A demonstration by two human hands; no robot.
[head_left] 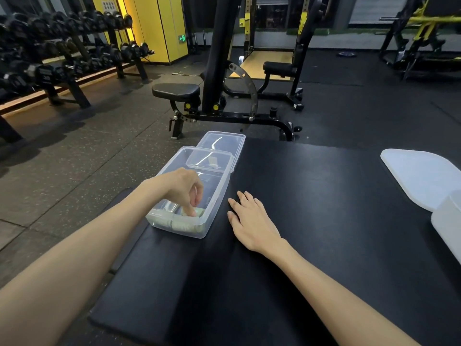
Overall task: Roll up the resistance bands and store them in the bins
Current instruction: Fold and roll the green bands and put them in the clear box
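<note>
Black gym mat [324, 208], pale green rolled resistance bands [174, 224] at near end of clear plastic bin [219, 193], left hand [182, 186] reaching in, curled fingers [191, 211] on 1 roll, pinch unclear, right hand [252, 221] flat on mat beside bin, fingers spread.

Clear glossy plastic bin [214, 196] on smooth matt black mat [311, 221]

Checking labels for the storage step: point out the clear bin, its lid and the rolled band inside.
clear bin [218, 198]: head view, on its right long wall.
lid [224, 142]: head view, on the flat panel, behind the bin's far end.
rolled band [200, 211]: head view, on the green roll's top, at the bin's near end.
</note>
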